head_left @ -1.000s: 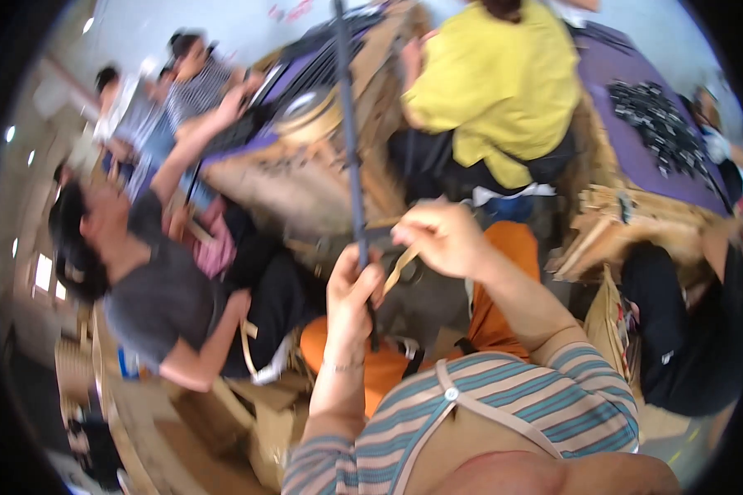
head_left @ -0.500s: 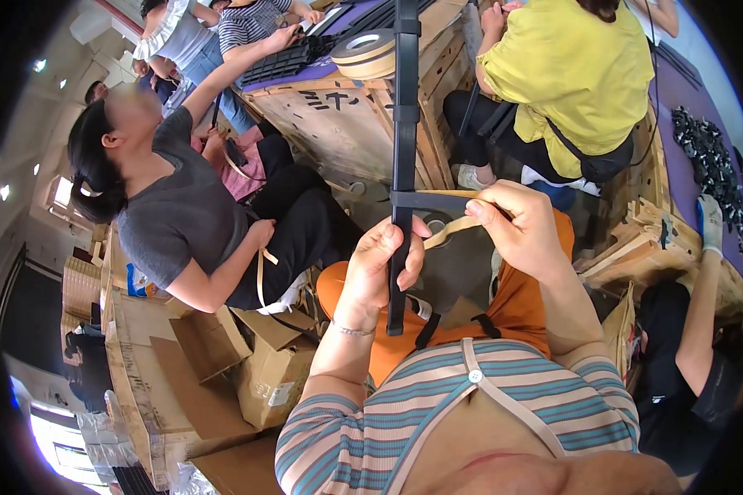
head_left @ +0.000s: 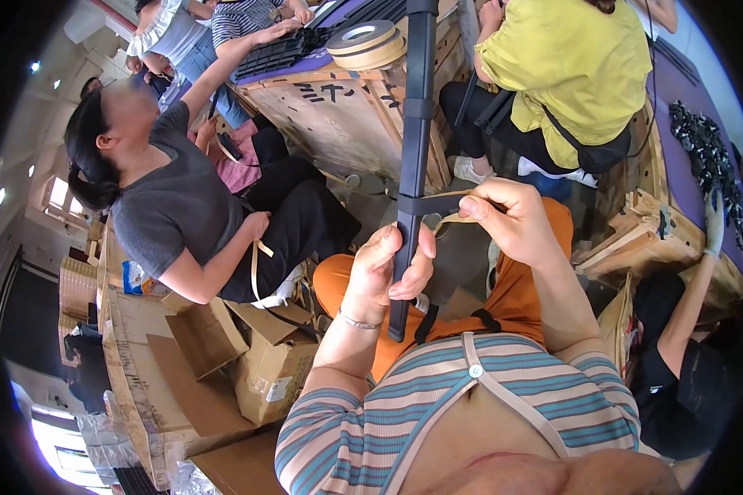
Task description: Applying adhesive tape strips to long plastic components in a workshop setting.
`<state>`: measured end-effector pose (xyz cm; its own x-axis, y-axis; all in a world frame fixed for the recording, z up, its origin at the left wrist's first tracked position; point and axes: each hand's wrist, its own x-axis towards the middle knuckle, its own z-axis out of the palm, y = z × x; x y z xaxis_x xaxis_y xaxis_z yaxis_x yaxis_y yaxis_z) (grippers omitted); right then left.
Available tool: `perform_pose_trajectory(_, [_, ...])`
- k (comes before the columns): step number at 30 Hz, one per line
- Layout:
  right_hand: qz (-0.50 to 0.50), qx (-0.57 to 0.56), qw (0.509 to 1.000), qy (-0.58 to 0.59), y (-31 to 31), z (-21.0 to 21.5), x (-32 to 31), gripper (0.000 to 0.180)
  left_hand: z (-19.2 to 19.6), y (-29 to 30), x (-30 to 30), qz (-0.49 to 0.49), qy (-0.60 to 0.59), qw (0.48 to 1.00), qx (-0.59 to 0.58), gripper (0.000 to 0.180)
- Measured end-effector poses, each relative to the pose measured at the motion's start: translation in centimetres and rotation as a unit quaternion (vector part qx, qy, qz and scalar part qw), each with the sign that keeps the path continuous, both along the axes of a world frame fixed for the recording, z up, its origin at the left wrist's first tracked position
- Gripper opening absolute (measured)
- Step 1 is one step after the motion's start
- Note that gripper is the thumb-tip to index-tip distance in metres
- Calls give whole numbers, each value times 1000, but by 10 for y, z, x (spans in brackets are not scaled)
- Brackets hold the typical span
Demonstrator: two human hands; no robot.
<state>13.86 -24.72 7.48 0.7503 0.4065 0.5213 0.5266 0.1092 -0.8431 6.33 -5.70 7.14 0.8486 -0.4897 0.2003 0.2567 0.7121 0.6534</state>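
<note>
Left: grey-shirted co-worker, pale strip hanging below one hand. Lower, open cardboard box. Higher, tape roll on a wooden bench.

Center: long black bar, near upright in front of the chest, running past the top edge. Left hand wrapped round its lower part, thumb opposite fingers. Looks stiff, smooth, maybe slick, probably light for its length; best held round the shaft, clear of the strip.

Just right: dark strip stretching from bar to right hand, pinched between thumb and finger, tan band looping beneath. Looks thin, soft, likely tacky, easily creased; take by the free end.

Far right: small black parts heaped on purple table.
</note>
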Motion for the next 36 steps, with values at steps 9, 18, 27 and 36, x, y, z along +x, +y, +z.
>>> perform_pose_trajectory(9, [-67,-33,978,-197,14,11,-1,18,9,0,-4,112,-45,983,141,48])
perform_pose_trajectory(18, [-110,-127,954,-250,10,35,-10,9,14,-10,-9,245,-91,925,275,44])
perform_pose_trajectory(27, [33,-47,968,-244,3,34,-11,20,3,-10,-6,190,-155,943,226,38])
perform_pose_trajectory(36, [122,-17,987,-100,14,30,-30,14,5,-5,-15,149,-161,953,209,41])
